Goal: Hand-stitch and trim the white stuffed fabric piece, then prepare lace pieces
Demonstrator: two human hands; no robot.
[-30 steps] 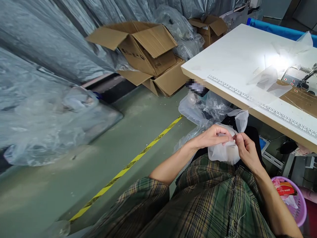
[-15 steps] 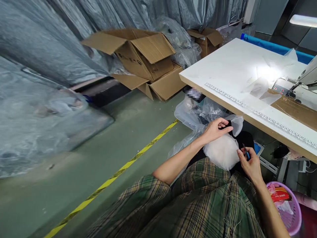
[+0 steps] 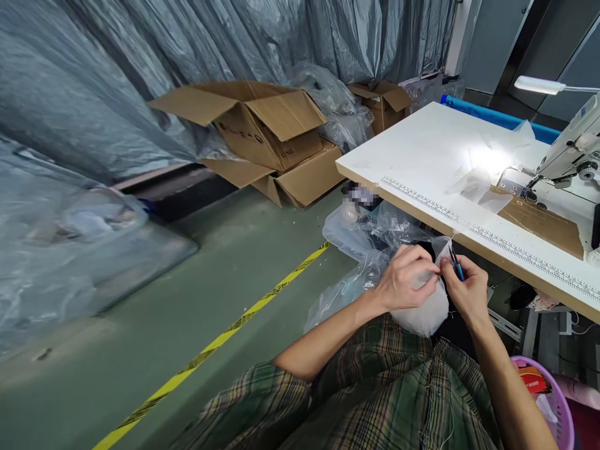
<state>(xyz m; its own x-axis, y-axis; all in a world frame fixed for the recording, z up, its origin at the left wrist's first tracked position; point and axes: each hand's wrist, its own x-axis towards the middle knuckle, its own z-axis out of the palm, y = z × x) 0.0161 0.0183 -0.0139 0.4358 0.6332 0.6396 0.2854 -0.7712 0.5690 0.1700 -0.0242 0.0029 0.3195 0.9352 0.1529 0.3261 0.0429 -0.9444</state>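
Over my lap, a bunched piece of sheer white fabric (image 3: 424, 312) hangs below my hands. My left hand (image 3: 409, 279) has its fingertips pinched together on the fabric's upper part. Close beside it, almost touching, my right hand (image 3: 465, 286) holds small thread snips (image 3: 456, 265) with a blue handle and dark blades pointing up. A thin corner of the fabric rises between the two hands, near the table edge. Whether the right thumb also grips the cloth is hard to make out.
A white sewing table (image 3: 398, 147) with a printed ruler edge stands ahead right, carrying a lit sewing machine (image 3: 569, 150). Clear plastic bags (image 3: 347, 237) lie below it. Opened cardboard boxes (image 3: 276, 144) sit on the floor at the back. A pink basket (image 3: 565, 406) is at lower right.
My hands have come together over the fabric. The right hand rose with the snips toward the table edge, and the left closed on the cloth. The camera view has shifted slightly.
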